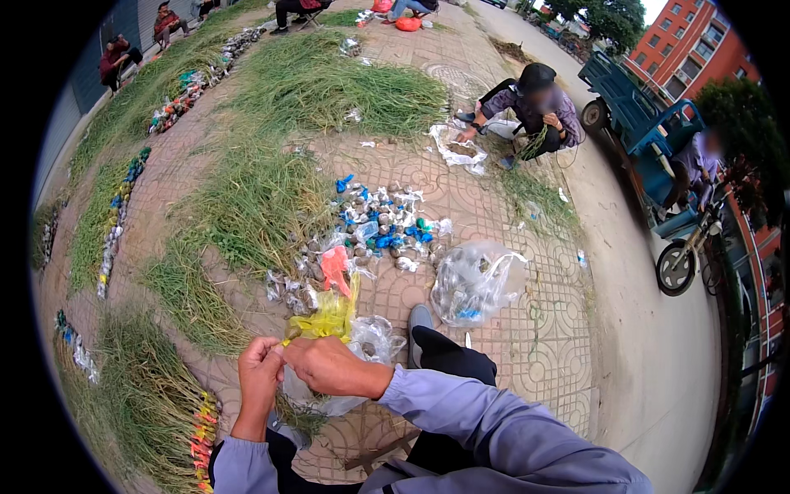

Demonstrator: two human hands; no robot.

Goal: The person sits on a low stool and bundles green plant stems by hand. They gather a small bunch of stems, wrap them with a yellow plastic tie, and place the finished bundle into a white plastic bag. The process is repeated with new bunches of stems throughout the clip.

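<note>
My left hand (259, 370) and my right hand (327, 367) meet in front of me. Their fingers pinch a bit of yellow plastic film between them, at a small brown lump (292, 332) that looks like a soil ball. Just beyond lies a crumpled yellow plastic bag (327, 315), with a red-pink plastic piece (334, 268) past it. Under my right wrist is a clear plastic bag (373, 339), partly hidden. Farther out, a pile of soil balls wrapped in blue and white plastic (386, 219) covers the paving. The fingertips of my right hand are mostly hidden.
A large clear plastic bag (478, 284) stands by my shoe (419, 327). Green grassy plants (265, 204) lie in heaps to the left. A person (534, 111) crouches beside an opened white bag (460, 151). A blue cargo tricycle (648, 133) with a rider is on the road.
</note>
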